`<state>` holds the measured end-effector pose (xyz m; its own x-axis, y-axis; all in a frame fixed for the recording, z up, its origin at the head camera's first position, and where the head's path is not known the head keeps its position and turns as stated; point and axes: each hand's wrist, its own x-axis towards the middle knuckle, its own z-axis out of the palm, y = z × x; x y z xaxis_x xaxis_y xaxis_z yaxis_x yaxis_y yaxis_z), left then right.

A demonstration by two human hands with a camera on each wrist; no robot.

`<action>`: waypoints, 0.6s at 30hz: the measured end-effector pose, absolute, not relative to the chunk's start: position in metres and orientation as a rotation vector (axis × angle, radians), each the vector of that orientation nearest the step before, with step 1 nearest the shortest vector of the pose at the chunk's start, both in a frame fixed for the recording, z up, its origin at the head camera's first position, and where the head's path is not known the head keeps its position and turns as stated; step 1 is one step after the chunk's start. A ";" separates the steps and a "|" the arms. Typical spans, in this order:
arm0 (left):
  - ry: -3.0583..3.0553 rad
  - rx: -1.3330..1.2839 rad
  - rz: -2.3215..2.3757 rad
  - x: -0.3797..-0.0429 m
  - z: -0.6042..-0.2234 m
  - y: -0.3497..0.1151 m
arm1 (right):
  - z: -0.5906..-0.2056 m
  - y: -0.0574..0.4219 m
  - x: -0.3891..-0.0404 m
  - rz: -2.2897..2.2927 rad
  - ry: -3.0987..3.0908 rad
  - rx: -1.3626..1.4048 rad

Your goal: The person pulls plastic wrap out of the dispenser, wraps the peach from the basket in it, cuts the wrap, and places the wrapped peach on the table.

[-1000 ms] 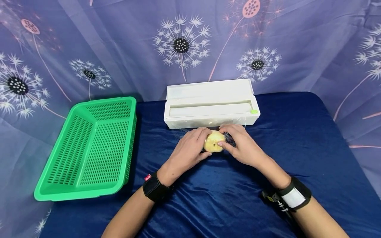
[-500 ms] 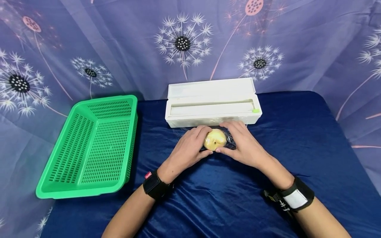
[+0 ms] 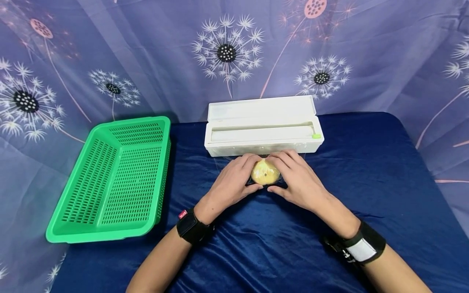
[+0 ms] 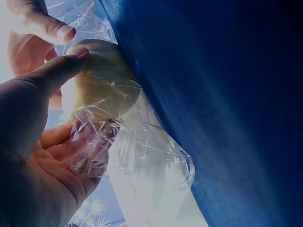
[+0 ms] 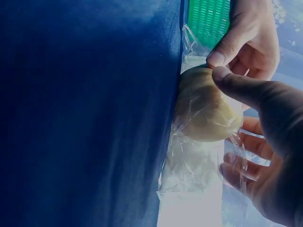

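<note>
Yellow fruit [image 3: 264,171], covered with clear plastic film [image 4: 147,151], is located just in front of the open white box [image 3: 229,149], clamped between the left hand [image 3: 234,175] and the right hand [image 3: 297,175], presumably to steady it and hold the film close. Its dark-dotted end [image 3: 265,175] faces mainly upward; being nearly round, it presents no distinct long axis.

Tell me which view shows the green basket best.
The head view: it shows the whole green basket, looking into it from above, with nothing in front. The right wrist view catches only a slice of it beside the left hand; the left wrist view shows none.
</note>
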<state>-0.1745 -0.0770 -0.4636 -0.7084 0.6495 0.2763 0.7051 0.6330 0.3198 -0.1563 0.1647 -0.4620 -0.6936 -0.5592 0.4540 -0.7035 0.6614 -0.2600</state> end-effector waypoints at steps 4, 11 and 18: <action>-2.717 -1.129 -0.656 -0.175 -0.463 -0.077 | -0.463 0.166 -0.157 0.635 -2.571 0.985; -2.733 -1.121 -0.680 -0.176 -0.464 -0.077 | -0.463 0.168 -0.158 0.746 -2.651 0.915; -2.766 -1.095 -0.716 -0.178 -0.463 -0.079 | -0.465 0.169 -0.159 0.814 -2.694 0.897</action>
